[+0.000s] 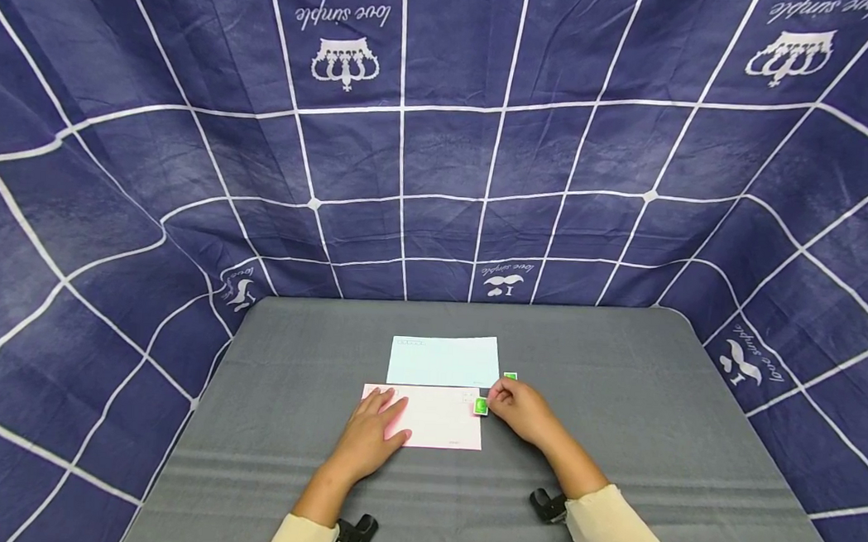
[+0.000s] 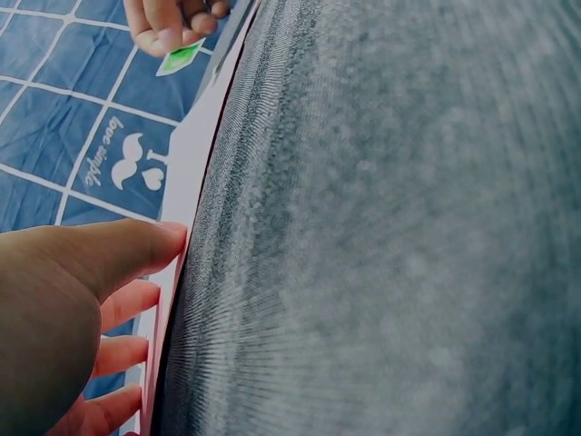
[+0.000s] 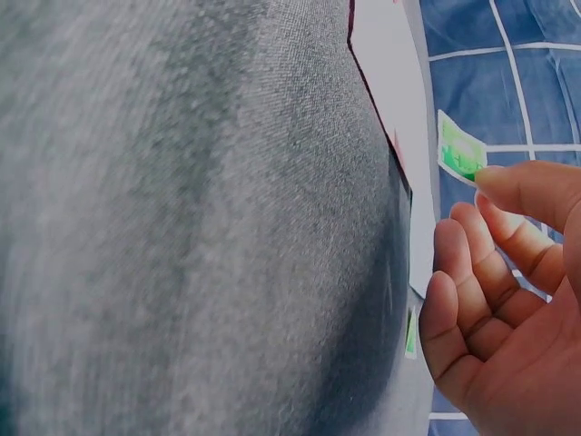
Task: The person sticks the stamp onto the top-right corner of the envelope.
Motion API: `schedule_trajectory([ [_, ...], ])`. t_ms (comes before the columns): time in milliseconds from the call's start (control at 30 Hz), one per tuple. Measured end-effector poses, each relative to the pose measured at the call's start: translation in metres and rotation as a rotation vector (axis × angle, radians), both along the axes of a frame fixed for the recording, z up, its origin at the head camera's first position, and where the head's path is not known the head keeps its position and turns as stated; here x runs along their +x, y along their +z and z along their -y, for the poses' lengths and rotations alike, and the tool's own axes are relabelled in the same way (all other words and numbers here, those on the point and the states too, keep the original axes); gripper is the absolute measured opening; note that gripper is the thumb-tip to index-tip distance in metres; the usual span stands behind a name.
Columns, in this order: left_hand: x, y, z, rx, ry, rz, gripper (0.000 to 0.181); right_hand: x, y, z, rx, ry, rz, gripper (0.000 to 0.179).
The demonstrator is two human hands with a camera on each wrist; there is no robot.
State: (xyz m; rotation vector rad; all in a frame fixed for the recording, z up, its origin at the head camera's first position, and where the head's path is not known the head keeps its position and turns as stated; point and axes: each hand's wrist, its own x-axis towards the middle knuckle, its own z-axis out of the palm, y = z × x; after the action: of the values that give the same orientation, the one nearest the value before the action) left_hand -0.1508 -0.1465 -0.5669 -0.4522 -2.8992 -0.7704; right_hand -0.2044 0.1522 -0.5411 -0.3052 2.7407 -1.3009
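A pink-edged white envelope (image 1: pixel 435 424) lies on the grey table. My left hand (image 1: pixel 369 437) rests on its left part with the fingers spread, thumb near the front edge. At the envelope's right end, my right hand (image 1: pixel 518 407) pinches a small green postage stamp (image 3: pixel 461 147) by one edge between thumb and forefinger. In the right wrist view the stamp is held up, apart from the table. Behind the pink envelope lies a pale blue-white envelope (image 1: pixel 443 360). A second green stamp (image 1: pixel 510 376) lies on the table just right of it, partly hidden by my right hand.
The grey cloth-covered table (image 1: pixel 310 338) has shallow folds near its front. Dark blue curtains (image 1: pixel 448 156) with white grid lines enclose it at the back and both sides. A dark wrist camera (image 1: pixel 357 532) is strapped by each cream sleeve.
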Motion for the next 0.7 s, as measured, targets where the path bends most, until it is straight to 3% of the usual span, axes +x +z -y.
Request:
schedule_trajectory([
  [700, -0.001, -0.002, 0.0, 0.011, 0.0, -0.002, 0.055, -0.01, -0.003, 0.015, -0.053, 0.021, 0.03, 0.005],
])
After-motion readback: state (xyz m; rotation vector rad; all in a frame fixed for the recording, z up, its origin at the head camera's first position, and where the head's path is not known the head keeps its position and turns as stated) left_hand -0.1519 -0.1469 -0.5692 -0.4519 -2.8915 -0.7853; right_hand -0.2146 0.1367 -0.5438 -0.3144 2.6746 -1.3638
